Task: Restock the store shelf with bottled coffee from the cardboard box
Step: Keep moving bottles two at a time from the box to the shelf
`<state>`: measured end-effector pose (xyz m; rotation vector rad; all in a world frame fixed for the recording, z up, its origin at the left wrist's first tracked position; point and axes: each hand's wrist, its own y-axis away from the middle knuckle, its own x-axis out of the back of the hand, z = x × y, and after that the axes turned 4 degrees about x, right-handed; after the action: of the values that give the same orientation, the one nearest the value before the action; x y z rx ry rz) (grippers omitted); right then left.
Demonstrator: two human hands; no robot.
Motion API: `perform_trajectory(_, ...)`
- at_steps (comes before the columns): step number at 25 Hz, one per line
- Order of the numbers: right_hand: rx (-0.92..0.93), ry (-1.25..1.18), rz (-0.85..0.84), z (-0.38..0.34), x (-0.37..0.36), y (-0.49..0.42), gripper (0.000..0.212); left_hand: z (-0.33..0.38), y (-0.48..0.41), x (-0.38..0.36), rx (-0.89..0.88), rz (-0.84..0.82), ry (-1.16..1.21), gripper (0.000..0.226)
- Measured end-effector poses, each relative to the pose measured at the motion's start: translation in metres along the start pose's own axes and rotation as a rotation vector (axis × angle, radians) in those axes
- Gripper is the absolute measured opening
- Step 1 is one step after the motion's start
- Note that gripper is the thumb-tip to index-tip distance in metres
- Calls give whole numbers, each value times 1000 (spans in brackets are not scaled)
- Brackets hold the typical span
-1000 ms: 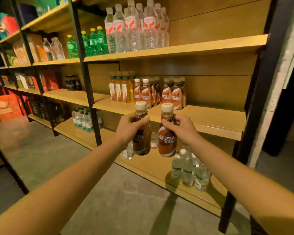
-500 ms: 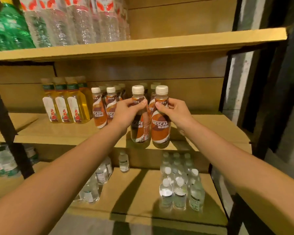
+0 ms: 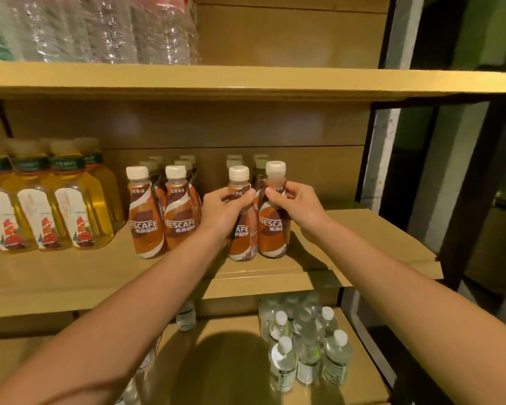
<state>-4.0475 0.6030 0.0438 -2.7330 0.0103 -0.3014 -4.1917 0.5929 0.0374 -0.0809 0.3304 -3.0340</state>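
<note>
My left hand grips a brown-and-orange Nescafe coffee bottle with a white cap. Beside it, my right hand grips a second coffee bottle by its shoulder. Both bottles stand upright on the middle shelf, side by side, in front of more coffee bottles at the back. Two further rows of coffee bottles stand just to the left. No cardboard box is in view.
Yellow tea bottles fill the shelf's left part. Large clear water bottles sit on the shelf above. Small water bottles stand on the shelf below. A black upright post borders the right side, with bare shelf before it.
I have come closer to the shelf. Both hands carried the two coffee bottles forward and lowered them onto the middle shelf, to the right of the other coffee rows.
</note>
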Motion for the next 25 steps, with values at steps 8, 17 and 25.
perform_trajectory(8, 73, 11, -28, 20, -7, -9, 28, -11, -13, 2, -65, 39, -89, 31)
perform_trajectory(17, -20, 546, -125, 67, -2, 32, 70, -69, 10, 8, -61, 36, -459, 60)
perform_trajectory(25, 24, 773, -3, 81, -16, 18, 53, -75, 4, 3, -112, 186, -676, 58)
